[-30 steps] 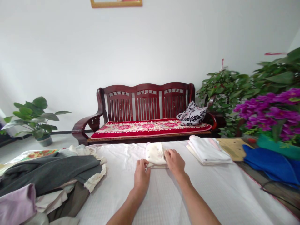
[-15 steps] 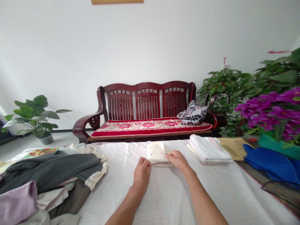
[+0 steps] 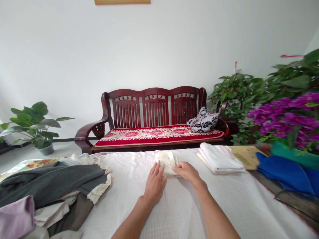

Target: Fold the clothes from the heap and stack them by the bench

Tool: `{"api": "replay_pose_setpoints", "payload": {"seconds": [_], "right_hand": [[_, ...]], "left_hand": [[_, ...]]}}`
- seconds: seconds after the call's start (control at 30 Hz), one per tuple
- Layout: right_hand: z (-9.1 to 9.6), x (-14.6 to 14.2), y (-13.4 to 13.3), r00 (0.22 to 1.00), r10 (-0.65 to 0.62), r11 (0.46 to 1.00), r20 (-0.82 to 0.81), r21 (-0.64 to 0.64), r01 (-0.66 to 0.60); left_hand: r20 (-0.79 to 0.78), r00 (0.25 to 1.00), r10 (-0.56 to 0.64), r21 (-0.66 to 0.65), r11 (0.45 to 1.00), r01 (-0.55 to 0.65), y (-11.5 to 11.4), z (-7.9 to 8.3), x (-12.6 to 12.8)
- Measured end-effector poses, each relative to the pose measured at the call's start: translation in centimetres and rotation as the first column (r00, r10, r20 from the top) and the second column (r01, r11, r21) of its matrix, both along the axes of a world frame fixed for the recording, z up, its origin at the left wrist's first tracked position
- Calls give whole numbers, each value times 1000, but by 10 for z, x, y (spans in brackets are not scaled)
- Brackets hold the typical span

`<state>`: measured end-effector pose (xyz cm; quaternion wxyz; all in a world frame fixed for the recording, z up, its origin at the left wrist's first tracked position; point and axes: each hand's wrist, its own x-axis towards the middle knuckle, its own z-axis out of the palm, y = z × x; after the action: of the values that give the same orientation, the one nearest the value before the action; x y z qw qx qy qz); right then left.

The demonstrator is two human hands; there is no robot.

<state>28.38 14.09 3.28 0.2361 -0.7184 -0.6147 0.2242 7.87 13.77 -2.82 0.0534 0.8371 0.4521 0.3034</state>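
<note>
A small folded cream cloth [image 3: 167, 162] lies on the white table cover [image 3: 174, 212], far middle. My left hand [image 3: 155, 183] lies flat with fingers stretched out, its fingertips against the cloth's left near edge. My right hand [image 3: 187, 171] is curled at the cloth's right near corner, fingers pinched on its edge.
A heap of grey, lilac and cream clothes [image 3: 47, 192] fills the left side. A stack of folded white cloth [image 3: 220, 158] sits at the right, beside a blue cloth [image 3: 286, 174] and purple flowers [image 3: 291, 121]. A red wooden bench [image 3: 154, 122] stands behind.
My left hand has opened flat and slid forward against the cloth. The right hand moved slightly left along the cloth's near edge. The cloth now lies flatter.
</note>
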Motion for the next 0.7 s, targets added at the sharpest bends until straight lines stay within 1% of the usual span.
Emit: {"api": "replay_pose_setpoints", "payload": {"seconds": [0.1, 0.17, 0.2, 0.23, 0.27, 0.3, 0.33, 0.37, 0.4, 0.47, 0.53, 0.57, 0.6, 0.63, 0.67, 0.7], "right_hand": [[7, 0, -2, 997, 2, 999, 83, -46, 2], [14, -3, -3, 983, -46, 997, 177, -52, 56], [17, -6, -4, 969, -81, 996, 232, -4, 84], [20, -10, -4, 954, -109, 993, 278, 82, 90], [21, -15, -4, 943, -116, 980, 312, 188, 58], [20, -21, -3, 934, -98, 956, 343, 292, -6], [17, -26, -2, 924, -61, 926, 377, 367, -88], [11, -31, -1, 913, -7, 900, 409, 400, -172], [4, -35, 1, 900, 54, 889, 432, 390, -240], [-13, -40, 3, 881, 141, 902, 451, 309, -302], [-29, -40, 5, 881, 174, 923, 440, 240, -302], [-35, -40, 5, 886, 176, 929, 428, 226, -293], [-38, -39, 5, 894, 172, 933, 414, 224, -283], [-41, -38, 5, 903, 169, 934, 396, 227, -274], [-42, -36, 6, 912, 166, 935, 374, 235, -266], [-42, -35, 6, 924, 164, 933, 346, 249, -259]], "left_hand": [[-100, 995, -29, -34, 999, 26, -5, 4, 1], [-136, 990, -34, -48, 998, 28, -8, 8, 1], [-145, 989, -34, -59, 998, 26, -10, 9, 1], [-147, 989, -35, -74, 997, 24, -10, 10, 1], [-143, 989, -38, -90, 996, 25, -11, 11, 1], [-132, 990, -47, -107, 994, 33, -10, 11, 1], [-114, 992, -63, -123, 991, 49, -10, 11, 0], [-87, 992, -87, -137, 988, 74, -9, 10, -1], [-53, 992, -114, -147, 984, 106, -8, 10, -2], [27, 986, -166, -160, 973, 168, -3, 9, -6], [139, 977, -161, -183, 966, 185, 4, 9, -7], [221, 968, -117, -213, 963, 165, 8, 10, -7], [329, 944, -29, -274, 954, 125, 14, 12, -5], [435, 895, 96, -364, 928, 77, 20, 14, -3], [514, 825, 235, -464, 885, 38, 27, 17, 0], [555, 751, 357, -558, 830, 17, 34, 20, 4]]}}
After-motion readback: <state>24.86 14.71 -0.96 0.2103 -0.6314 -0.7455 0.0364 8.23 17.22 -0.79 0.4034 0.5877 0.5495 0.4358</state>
